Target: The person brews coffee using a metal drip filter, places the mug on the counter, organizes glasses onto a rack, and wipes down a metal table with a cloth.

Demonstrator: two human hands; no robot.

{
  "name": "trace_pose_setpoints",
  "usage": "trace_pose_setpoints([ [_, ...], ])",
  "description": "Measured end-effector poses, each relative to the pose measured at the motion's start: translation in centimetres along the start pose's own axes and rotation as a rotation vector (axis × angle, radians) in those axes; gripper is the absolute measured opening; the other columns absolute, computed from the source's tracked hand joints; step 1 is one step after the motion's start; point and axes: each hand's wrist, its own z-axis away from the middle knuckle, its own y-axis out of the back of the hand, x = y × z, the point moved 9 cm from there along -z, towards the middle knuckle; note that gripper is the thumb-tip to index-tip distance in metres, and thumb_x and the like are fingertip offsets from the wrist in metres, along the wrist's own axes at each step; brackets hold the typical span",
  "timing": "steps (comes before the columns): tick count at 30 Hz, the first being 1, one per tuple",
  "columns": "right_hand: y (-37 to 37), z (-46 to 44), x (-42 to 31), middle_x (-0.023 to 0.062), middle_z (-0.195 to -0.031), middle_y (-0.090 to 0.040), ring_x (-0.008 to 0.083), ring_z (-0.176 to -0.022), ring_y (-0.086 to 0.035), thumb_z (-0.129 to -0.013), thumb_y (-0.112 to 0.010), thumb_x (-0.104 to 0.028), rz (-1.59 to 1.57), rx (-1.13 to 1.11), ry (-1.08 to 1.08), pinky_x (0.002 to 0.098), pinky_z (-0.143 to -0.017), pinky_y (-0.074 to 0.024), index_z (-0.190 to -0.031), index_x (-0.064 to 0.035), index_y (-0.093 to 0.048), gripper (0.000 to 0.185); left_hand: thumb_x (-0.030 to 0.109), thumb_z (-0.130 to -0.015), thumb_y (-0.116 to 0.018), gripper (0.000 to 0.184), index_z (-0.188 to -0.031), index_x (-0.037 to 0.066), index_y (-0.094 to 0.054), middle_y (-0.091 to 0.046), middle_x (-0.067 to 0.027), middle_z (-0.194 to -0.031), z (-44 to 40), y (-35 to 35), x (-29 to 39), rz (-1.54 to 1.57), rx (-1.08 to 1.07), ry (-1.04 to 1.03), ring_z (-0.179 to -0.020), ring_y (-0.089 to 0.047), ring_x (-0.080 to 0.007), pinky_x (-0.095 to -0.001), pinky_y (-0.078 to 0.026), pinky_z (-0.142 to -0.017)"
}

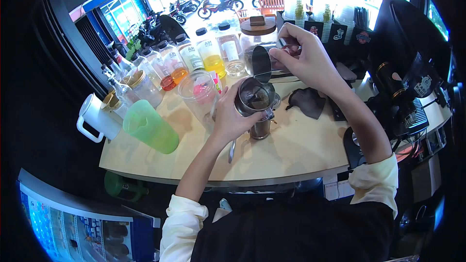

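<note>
My left hand (232, 115) is wrapped round the side of a dark metal container (256, 96) with brown contents, its lid (261, 62) raised. Below that container stands a small metal cup (260, 130) on the wooden counter. Up and to the right, my right hand (302, 54) has its fingers closed on something small and shiny that I cannot make out, near the raised lid. A clear plastic cup (196, 90) stands left of my left hand, and a metal utensil handle (232, 151) lies just below it.
A green pitcher (151, 127) and a white jug (99, 118) stand at the left. Bottles of syrup (212, 58) and a wooden-lidded jar (258, 27) line the back. A dark cloth (307, 103) lies on the right of the counter (208, 167), beside black equipment (388, 80).
</note>
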Motion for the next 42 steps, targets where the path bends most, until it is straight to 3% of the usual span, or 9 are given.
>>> trace_pose_setpoints([
  [6, 0.5, 0.4, 0.3, -0.0035, -0.067, -0.037, 0.0016, -0.063, -0.040, -0.085, -0.065, -0.006, 0.085, 0.001, -0.012, 0.0198, -0.056, -0.0455, -0.083, -0.0018, -0.043, 0.023, 0.024, -0.056, -0.084, 0.079, -0.125, 0.005, -0.051, -0.067, -0.0112, -0.106, 0.0, 0.1, -0.6, 0.016, 0.004, -0.004, -0.101, -0.063, -0.0284, -0.0452, -0.032, -0.107],
  [8, 0.8, 0.5, 1.5, 0.0040, -0.058, -0.046, 0.0073, -0.054, -0.041, -0.081, -0.069, -0.013, -0.090, 0.076, 0.010, 0.0265, -0.051, -0.0375, -0.086, 0.0020, -0.049, 0.025, 0.020, -0.056, -0.084, 0.077, -0.124, 0.003, -0.051, -0.065, -0.0123, -0.106, 0.0, 0.1, -0.7, 0.044, 0.000, 0.024, -0.101, -0.063, -0.0272, -0.0406, -0.040, -0.101],
  [14, 2.0, 1.3, 2.6, -0.0017, -0.062, -0.042, 0.0045, -0.057, -0.035, -0.081, -0.068, -0.011, -0.079, 0.152, 0.008, 0.0229, -0.051, -0.0335, -0.080, 0.0000, -0.049, 0.022, 0.019, -0.056, -0.084, 0.074, -0.120, 0.000, -0.053, -0.064, -0.0138, -0.107, -0.2, 0.5, -0.8, 0.009, 0.029, 0.026, -0.102, -0.063, -0.0240, -0.0362, -0.049, -0.091],
  [18, 2.4, 2.7, 5.4, -0.0038, -0.065, -0.043, 0.0022, -0.060, -0.036, -0.082, -0.068, -0.011, -0.241, 0.172, -0.070, 0.0208, -0.051, -0.0327, -0.078, -0.0024, -0.048, 0.022, 0.018, -0.057, -0.084, 0.073, -0.120, -0.001, -0.054, -0.065, -0.0142, -0.107, -0.3, 0.9, -0.8, 0.003, 0.055, 0.034, -0.101, -0.064, -0.0245, -0.0363, -0.050, -0.090],
  [20, 2.8, 4.2, 7.0, -0.0046, -0.066, -0.043, 0.0014, -0.061, -0.036, -0.084, -0.068, -0.012, -0.421, 0.231, -0.178, 0.0189, -0.053, -0.0332, -0.077, -0.0041, -0.048, 0.023, 0.015, -0.061, -0.084, 0.075, -0.125, -0.004, -0.049, -0.063, -0.0149, -0.112, -0.5, 0.6, -0.8, 0.066, -0.017, 0.109, -0.107, -0.061, -0.0231, -0.0366, -0.046, -0.097],
  [21, 2.9, 4.6, 7.6, -0.0032, -0.073, -0.052, 0.0008, -0.067, -0.048, -0.088, -0.063, -0.006, -0.430, 0.184, -0.179, 0.0165, -0.060, -0.0379, -0.082, -0.0060, -0.049, 0.016, 0.015, -0.061, -0.084, 0.075, -0.125, -0.004, -0.049, -0.063, -0.0149, -0.112, -0.6, 0.7, -0.7, 0.065, -0.014, 0.112, -0.107, -0.061, -0.0231, -0.0366, -0.046, -0.097],
  [23, 3.0, 6.2, 8.8, -0.0027, -0.071, -0.052, 0.0012, -0.065, -0.047, -0.087, -0.064, -0.007, -0.475, 0.216, -0.226, 0.0171, -0.058, -0.0376, -0.080, -0.0053, -0.048, 0.017, 0.016, -0.059, -0.085, 0.074, -0.121, -0.005, -0.051, -0.065, -0.0162, -0.108, -1.0, 1.0, 0.0, -0.004, 0.009, 0.042, -0.100, -0.065, -0.0230, -0.0332, -0.052, -0.088],
  [32, 0.7, 14.8, 17.0, 0.0003, -0.073, -0.057, 0.0057, -0.065, -0.053, -0.088, -0.060, -0.005, -0.717, 0.291, -0.463, 0.0201, -0.060, -0.0450, -0.078, -0.0073, -0.047, 0.017, 0.020, -0.065, -0.086, 0.076, -0.124, -0.008, -0.047, -0.065, -0.0165, -0.109, -1.5, 1.1, -0.6, 0.073, -0.056, 0.191, -0.100, -0.064, -0.0206, -0.0320, -0.051, -0.089],
  [42, -2.6, 19.8, 21.4, -0.0015, -0.072, -0.055, 0.0064, -0.068, -0.049, -0.086, -0.062, -0.003, -0.948, 0.344, -0.553, 0.0220, -0.066, -0.0367, -0.079, -0.0092, -0.049, 0.017, 0.024, -0.066, -0.086, 0.077, -0.124, -0.009, -0.047, -0.065, -0.0171, -0.109, -2.1, 1.5, -1.1, 0.093, -0.034, 0.155, -0.101, -0.064, -0.0202, -0.0321, -0.051, -0.089],
])
